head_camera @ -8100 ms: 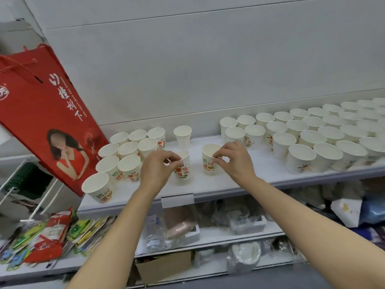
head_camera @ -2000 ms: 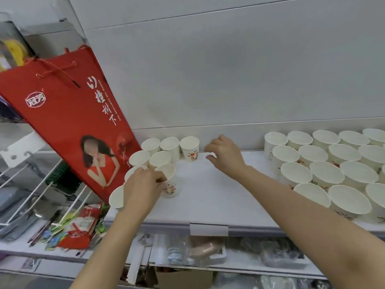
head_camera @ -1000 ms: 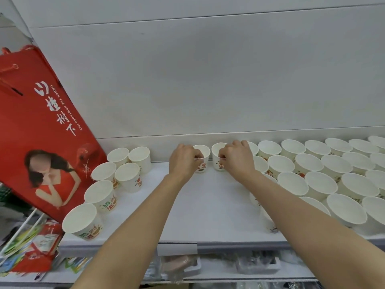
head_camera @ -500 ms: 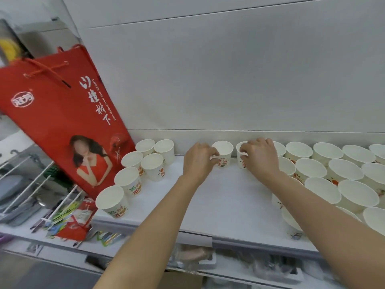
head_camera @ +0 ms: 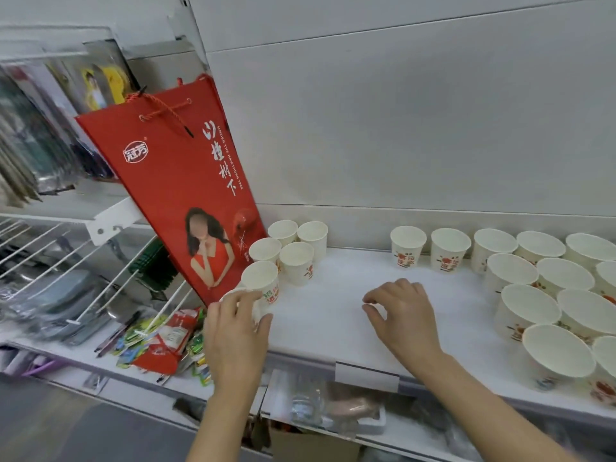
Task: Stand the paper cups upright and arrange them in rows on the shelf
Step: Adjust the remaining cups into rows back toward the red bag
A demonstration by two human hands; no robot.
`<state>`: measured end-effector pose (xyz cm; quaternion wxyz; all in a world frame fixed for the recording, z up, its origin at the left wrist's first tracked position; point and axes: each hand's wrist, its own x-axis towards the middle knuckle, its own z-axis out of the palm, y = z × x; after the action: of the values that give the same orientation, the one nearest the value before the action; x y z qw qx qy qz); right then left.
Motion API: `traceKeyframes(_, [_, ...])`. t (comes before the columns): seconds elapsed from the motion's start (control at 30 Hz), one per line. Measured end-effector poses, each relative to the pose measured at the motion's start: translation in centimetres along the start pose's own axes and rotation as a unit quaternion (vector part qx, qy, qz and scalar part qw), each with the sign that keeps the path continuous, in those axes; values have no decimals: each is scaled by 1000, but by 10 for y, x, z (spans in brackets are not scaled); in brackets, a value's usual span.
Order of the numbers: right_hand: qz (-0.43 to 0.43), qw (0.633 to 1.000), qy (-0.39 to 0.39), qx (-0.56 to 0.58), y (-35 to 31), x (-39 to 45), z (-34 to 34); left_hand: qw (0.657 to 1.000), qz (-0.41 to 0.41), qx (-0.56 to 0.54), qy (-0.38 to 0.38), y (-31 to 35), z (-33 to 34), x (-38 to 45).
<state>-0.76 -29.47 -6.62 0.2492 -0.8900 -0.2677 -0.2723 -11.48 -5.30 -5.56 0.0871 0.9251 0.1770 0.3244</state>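
White shelf point(head_camera: 326, 315) has a bare middle, so with the left hand point(head_camera: 238, 323) curled round the front white paper cup point(head_camera: 233, 300) by the red gift bag point(head_camera: 186, 201), I'd lift by the sidewall, not squeeze, while the right hand point(head_camera: 405, 320) hovers loosely curled, empty.

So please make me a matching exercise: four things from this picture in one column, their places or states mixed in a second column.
1. left hand
2. right hand
3. red bag
4. small cup cluster

a. leaning at the shelf's left end
b. empty, fingers curled above the bare shelf
c. closing around a cup at the front edge
d. standing upright beside the bag

Pairs: 1-c, 2-b, 3-a, 4-d
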Motion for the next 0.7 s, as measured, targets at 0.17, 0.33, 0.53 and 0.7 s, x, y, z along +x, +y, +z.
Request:
traceKeyframes(0.17, [23, 999, -29, 7, -28, 12, 39, 998, 24, 40, -45, -38, 1, 11])
traceKeyframes(0.33, [2, 999, -21, 31, -53, 48, 74, 998, 53, -5, -41, -55, -12, 13])
traceKeyframes(0.53, [-44, 995, -81, -31, -68, 93, 96, 992, 106, -55, -46, -68, -27, 26])
traceKeyframes(0.7, [-18, 996, -66, -53, -56, 87, 71, 984, 131, -110, -42, -49, -24, 46])
